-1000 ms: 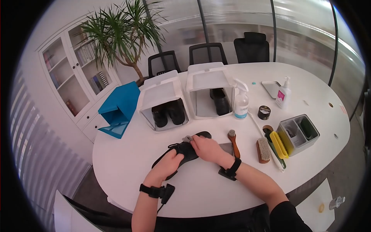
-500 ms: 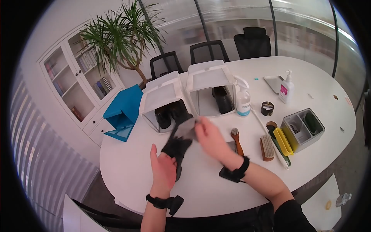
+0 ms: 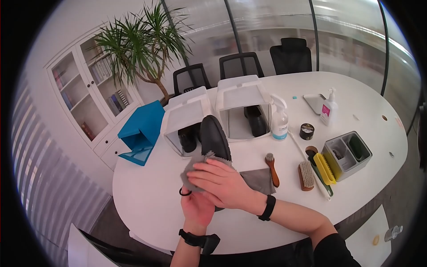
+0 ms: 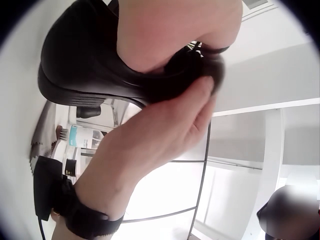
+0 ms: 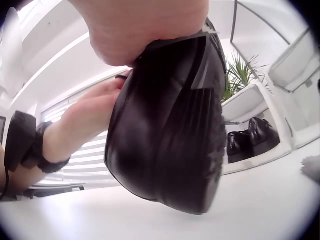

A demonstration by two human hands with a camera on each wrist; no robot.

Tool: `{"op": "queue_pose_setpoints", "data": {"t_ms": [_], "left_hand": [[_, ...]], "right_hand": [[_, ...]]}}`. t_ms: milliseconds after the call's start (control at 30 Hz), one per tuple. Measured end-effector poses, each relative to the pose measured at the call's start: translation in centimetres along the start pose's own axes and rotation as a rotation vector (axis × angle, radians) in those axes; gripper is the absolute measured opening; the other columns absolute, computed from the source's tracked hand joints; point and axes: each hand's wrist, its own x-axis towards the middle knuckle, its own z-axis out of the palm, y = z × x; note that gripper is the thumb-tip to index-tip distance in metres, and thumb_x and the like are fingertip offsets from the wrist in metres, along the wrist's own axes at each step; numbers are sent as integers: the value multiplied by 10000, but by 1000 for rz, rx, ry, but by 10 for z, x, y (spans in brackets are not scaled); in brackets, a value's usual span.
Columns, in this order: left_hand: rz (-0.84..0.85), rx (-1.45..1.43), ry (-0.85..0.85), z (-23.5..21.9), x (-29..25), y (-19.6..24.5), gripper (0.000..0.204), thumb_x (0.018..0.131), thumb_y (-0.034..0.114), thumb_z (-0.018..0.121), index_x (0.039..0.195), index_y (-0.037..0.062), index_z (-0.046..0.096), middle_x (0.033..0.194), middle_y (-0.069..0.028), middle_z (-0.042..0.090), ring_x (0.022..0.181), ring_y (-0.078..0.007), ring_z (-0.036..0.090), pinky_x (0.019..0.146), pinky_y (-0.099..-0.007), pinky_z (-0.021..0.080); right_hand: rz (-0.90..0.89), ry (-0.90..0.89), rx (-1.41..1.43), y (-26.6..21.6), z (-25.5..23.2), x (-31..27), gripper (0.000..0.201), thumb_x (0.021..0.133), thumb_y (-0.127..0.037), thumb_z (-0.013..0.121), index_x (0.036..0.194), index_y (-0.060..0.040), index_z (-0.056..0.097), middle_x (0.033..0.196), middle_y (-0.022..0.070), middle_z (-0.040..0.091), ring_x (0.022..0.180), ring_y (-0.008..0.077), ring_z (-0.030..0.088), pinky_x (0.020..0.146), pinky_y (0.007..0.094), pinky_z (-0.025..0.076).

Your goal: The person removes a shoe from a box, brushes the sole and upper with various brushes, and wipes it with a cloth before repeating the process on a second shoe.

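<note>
A black shoe (image 3: 214,138) is raised off the white table, its sole facing the right side; the right wrist view shows the shoe (image 5: 165,130) close up. My left hand (image 3: 198,210) grips it from below, fingers partly hidden. Over the shoe lies a grey cloth (image 3: 190,176), which my right hand (image 3: 224,184) presses with nearly straight fingers side by side. In the left wrist view, my right hand (image 4: 150,135) reaches along the shoe's side. A black lace loop (image 3: 184,192) hangs near my left fingers.
Behind are two white shoe boxes (image 3: 187,111) with black shoes and a blue folded box (image 3: 144,127). To the right are a second grey cloth (image 3: 259,180), a small brush (image 3: 272,170), a wooden brush (image 3: 306,175), a spray bottle (image 3: 279,122), a black jar (image 3: 307,131) and a grey caddy (image 3: 349,155).
The shoe has been lifted and turned so its sole shows. My right hand has moved down with the cloth, from the shoe's far part towards my left hand.
</note>
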Motion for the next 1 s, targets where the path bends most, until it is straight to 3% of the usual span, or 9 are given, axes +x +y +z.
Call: {"op": "queue_pose_setpoints", "data": {"t_ms": [167,367,500,600,667,700,800,933,1000], "left_hand": [[-28,-122,-20,5,-3,5,558,1102,497,384,1520,142,487,1572,-57,495,1445,-224,479,1199,-413,391],[-133,-182,-82,8,-5,11,587,1110,483,333,1568,126,419,1602,-62,460,1473,-247,441,1214,-413,369],[7,112,-108,21,-13,10,598,1126,466,319,1604,109,356,1650,-76,392,1505,-243,395,1241,-431,323],[73,433,-76,21,-23,9,637,1127,463,353,1629,75,298,1662,-74,364,1518,-236,370,1261,-436,280],[142,876,-115,27,-29,12,604,1138,415,369,1577,1,389,1569,-121,483,1435,-206,459,1184,-356,342],[143,855,-49,37,-35,11,542,1131,325,429,1518,-54,454,1498,-130,548,1376,-199,500,1138,-330,368],[301,1243,-37,32,-45,7,479,1104,210,500,1490,-75,482,1482,-124,562,1375,-212,504,1141,-333,372],[366,1487,-75,42,-45,10,341,1080,143,552,1336,-77,598,1250,-129,674,1132,-224,625,990,-329,474],[388,1528,-69,46,-47,9,279,1072,133,561,1255,-65,633,1091,-105,690,977,-210,635,892,-332,499]], "right_hand": [[-225,-77,71,-2,-15,10,376,843,-205,742,1218,-174,741,1332,-16,688,1273,187,617,1151,419,458],[-244,-136,108,8,-35,17,440,800,-235,777,1238,-218,737,1407,-51,664,1284,172,614,1066,353,489],[-276,-51,-167,8,-41,17,444,873,-190,707,1308,-280,695,1416,-68,666,1316,149,607,1095,332,453],[-362,94,-315,16,-42,13,337,911,-182,688,1243,-235,705,1401,-68,666,1331,148,600,1163,344,417],[-338,147,-352,21,-46,14,304,924,-153,666,1218,-217,708,1386,-49,682,1337,154,601,1194,360,394],[-307,166,-419,27,-50,12,295,928,-144,659,1213,-204,707,1388,-34,684,1336,159,604,1202,369,387],[-257,201,-469,40,-57,12,281,936,-128,646,1209,-159,704,1382,15,693,1334,192,613,1202,407,395],[-52,280,-472,52,-69,22,330,938,29,593,1239,-72,684,1386,96,683,1323,277,625,1158,456,448],[238,573,-182,52,-73,26,362,917,80,587,1258,-20,659,1371,156,679,1315,321,625,1149,459,458]]}}
